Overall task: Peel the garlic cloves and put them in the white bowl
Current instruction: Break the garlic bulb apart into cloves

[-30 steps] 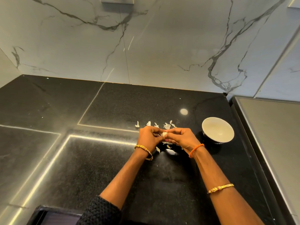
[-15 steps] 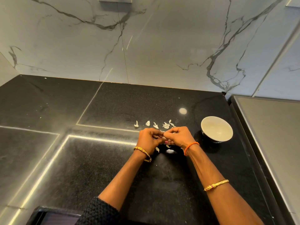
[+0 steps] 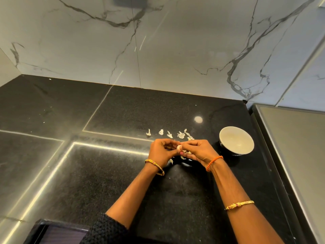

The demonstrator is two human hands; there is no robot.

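Garlic clove [image 3: 179, 147] showed pale again between my fingertips after being hidden a moment before; left hand [image 3: 162, 152] and right hand [image 3: 198, 150] both pinched it, nearly peeled, white bowl [image 3: 236, 140] waiting just right

You're in a home kitchen — black speckled stone worktop [image 3: 123, 173], veined marble backsplash [image 3: 175, 50], garlic skins [image 3: 180, 135] scattered beside a white bowl [image 3: 236, 140]

Gold bangle [image 3: 155, 166] on left wrist; right arm — orange thread band [image 3: 213, 163], gold bangle; black knit sleeve [image 3: 105, 231].
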